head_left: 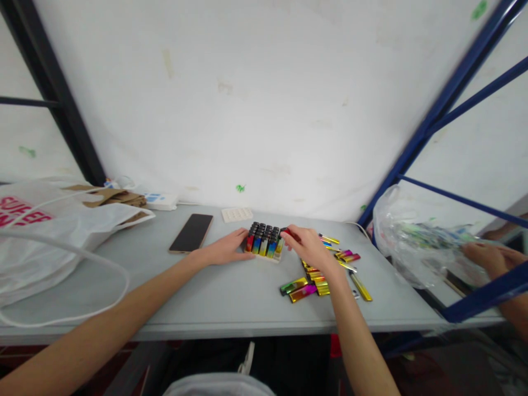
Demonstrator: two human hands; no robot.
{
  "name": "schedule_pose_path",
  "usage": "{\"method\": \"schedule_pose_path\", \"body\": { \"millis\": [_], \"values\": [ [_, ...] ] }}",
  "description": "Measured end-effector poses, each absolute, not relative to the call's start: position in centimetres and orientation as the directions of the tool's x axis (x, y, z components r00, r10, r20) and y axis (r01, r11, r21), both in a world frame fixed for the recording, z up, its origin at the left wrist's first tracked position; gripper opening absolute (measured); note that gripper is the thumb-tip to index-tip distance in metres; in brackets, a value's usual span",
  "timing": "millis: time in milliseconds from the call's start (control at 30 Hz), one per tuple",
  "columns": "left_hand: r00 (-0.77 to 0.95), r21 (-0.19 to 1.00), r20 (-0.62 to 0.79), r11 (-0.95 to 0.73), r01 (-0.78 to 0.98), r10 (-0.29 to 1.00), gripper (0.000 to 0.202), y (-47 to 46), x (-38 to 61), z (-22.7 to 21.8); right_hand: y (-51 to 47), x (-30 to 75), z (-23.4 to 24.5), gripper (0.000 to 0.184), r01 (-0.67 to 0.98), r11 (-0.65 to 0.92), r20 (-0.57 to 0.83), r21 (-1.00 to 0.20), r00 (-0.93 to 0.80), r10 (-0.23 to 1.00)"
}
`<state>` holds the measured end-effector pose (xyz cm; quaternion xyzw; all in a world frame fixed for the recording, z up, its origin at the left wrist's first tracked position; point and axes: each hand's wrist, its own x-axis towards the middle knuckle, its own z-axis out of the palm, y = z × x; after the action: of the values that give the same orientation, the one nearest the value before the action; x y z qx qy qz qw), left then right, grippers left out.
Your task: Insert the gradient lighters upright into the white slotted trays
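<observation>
Open table (231,311) front; phone (191,233) left, loose lighters (307,289) right

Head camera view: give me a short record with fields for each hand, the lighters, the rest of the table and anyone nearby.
Left hand: flat on the table, against the left side of the tray of lighters
Right hand: fingertips at the tray's right end; grip unclear
Loose lighters: scattered right of the tray, by the right wrist
Also on table: phone, white bag at left
Nearby: another person's hand at a clear plastic bag, far right

Loose lighters (303,291) partly behind R wrist (330,269)
</observation>
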<state>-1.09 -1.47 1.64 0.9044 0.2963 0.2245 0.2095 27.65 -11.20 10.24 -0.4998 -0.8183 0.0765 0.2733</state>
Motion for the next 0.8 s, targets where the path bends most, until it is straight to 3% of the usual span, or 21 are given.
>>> {"method": "schedule_pose_path", "body": {
  "millis": [133, 400, 633, 800],
  "values": [
    [0.725, 0.510, 0.273, -0.734, 0.448, 0.632, 0.060, -1.6, -1.1, 1.8, -11.1, 28.0, 10.3, 0.042, 0.794, 0.511, 0.325, -0.329, -0.413, 0.851],
    [0.722, 0.508, 0.290, -0.740, 0.441, 0.629, 0.058, -1.7, -1.0, 1.9, -9.4, 28.4, 8.2, 0.018, 0.729, 0.435, 0.249, -0.529, -0.357, 0.900],
    [0.722, 0.512, 0.276, -0.733, 0.448, 0.635, 0.060, -1.8, -1.0, 2.0, -9.8, 28.4, 8.7, 0.024, 0.747, 0.374, 0.134, -0.550, -0.363, 0.922],
    [0.718, 0.518, 0.268, -0.725, 0.454, 0.642, 0.061, -1.8, -1.0, 2.1, -10.2, 28.7, 9.1, 0.033, 0.829, 0.314, 0.145, -0.464, -0.279, 0.949]
  ]
}}
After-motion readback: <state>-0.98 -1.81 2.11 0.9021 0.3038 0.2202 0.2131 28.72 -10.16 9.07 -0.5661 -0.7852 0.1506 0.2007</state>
